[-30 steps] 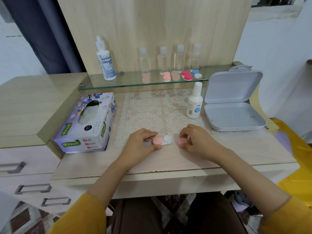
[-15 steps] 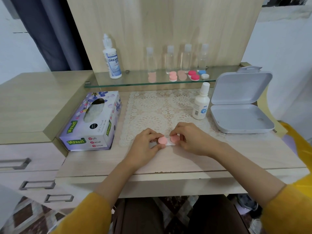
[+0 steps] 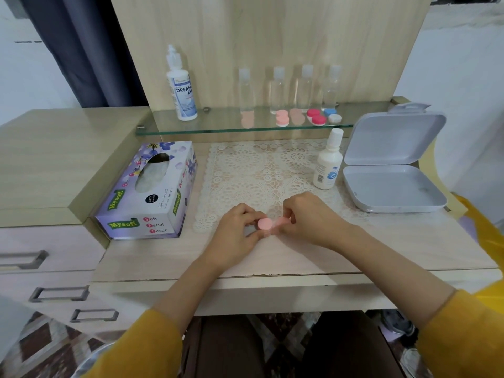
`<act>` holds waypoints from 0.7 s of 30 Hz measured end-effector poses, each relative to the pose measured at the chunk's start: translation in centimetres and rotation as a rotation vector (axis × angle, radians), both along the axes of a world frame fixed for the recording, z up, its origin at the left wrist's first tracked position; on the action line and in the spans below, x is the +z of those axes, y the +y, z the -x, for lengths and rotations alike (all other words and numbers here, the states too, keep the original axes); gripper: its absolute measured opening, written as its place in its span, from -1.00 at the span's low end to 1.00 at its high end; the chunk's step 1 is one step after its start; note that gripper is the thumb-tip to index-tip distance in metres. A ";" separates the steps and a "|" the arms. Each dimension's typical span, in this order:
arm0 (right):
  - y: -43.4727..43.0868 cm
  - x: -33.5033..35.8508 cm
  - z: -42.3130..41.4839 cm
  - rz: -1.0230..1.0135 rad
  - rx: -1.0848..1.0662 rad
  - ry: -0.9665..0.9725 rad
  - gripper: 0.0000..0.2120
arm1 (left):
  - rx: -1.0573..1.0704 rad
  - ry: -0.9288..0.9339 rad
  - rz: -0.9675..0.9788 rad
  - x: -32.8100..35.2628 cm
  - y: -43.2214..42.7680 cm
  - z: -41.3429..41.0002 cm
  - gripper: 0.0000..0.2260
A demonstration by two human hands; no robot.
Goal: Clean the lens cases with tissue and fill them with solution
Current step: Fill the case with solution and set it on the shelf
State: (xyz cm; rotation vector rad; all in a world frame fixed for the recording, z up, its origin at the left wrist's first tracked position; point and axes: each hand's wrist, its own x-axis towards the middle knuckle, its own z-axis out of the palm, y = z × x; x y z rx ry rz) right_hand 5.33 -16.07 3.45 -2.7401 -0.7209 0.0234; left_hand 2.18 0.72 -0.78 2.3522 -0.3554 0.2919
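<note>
A pink lens case (image 3: 266, 224) lies at the near edge of the lace mat, held between both hands. My left hand (image 3: 236, 230) pinches its left side, with the left pink cap facing up. My right hand (image 3: 311, 218) grips the right pink cap (image 3: 282, 221) with thumb and fingers. A small white solution bottle (image 3: 327, 165) stands upright at the mat's right side. The tissue box (image 3: 148, 192) lies to the left. More lens cases, pink (image 3: 282, 119), red (image 3: 316, 117) and blue-white (image 3: 332, 115), sit on the glass shelf.
An open grey plastic box (image 3: 392, 186) sits at the right. A large solution bottle (image 3: 181, 88) and several clear small bottles (image 3: 305, 85) stand on the glass shelf (image 3: 218, 126). Drawers (image 3: 41, 268) are at the left. The desk's front edge is close to my arms.
The right pink cap was off and apart from the case a second ago. My right hand has brought it onto the case's right well, covering the white interior.
</note>
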 end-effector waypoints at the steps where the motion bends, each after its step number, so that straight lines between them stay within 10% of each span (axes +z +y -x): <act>1: 0.1 0.1 0.0 -0.006 -0.001 0.001 -0.62 | -0.002 -0.002 0.001 0.0 0.0 0.0 -0.78; 21: -0.2 0.3 -0.1 -0.005 0.153 0.013 -0.81 | 0.005 0.015 0.039 0.2 -0.1 0.0 -0.78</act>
